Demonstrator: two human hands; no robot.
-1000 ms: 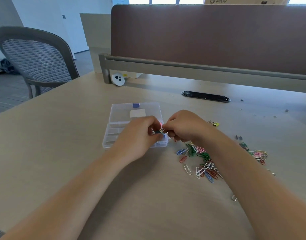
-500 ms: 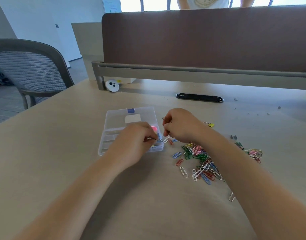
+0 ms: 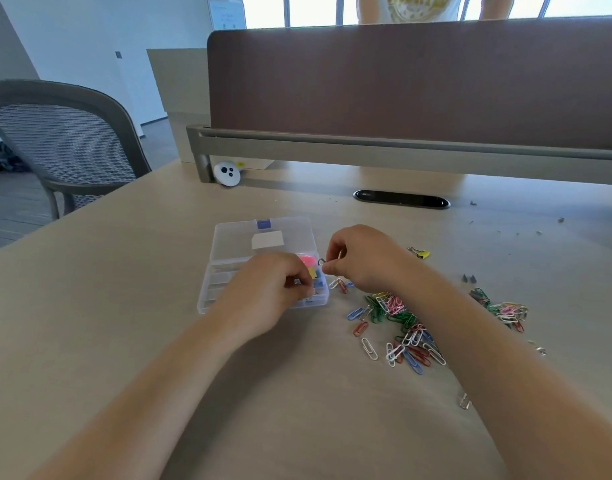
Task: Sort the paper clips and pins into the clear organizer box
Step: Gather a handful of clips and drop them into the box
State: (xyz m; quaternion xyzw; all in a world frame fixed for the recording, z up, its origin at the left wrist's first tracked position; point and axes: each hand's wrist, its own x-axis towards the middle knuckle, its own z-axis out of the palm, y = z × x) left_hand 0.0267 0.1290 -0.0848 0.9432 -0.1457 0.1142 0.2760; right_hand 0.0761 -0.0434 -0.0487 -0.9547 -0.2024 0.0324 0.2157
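Observation:
The clear organizer box (image 3: 228, 237) lies open on the desk, its lid folded back, with pink, yellow and blue items in its right compartments. My left hand (image 3: 273, 292) rests over the box's right front part, fingers curled; what it holds is hidden. My right hand (image 3: 360, 258) hovers just right of the box and pinches a small dark paper clip (image 3: 321, 261) at its fingertips. A pile of coloured paper clips (image 3: 398, 323) lies right of the box under my right forearm. A second smaller pile (image 3: 505, 310) lies further right.
A yellow binder clip (image 3: 420, 252) and two small dark clips (image 3: 469, 278) lie beyond the piles. A black cable slot (image 3: 401, 199), a round white device (image 3: 227, 173) and a brown divider panel (image 3: 418, 84) are at the back. A mesh chair (image 3: 65, 143) stands left; a person stands behind the divider.
My hands, joined over the box a second ago, have separated. The right hand drew back to the right with a dark clip; the left hand stayed over the box.

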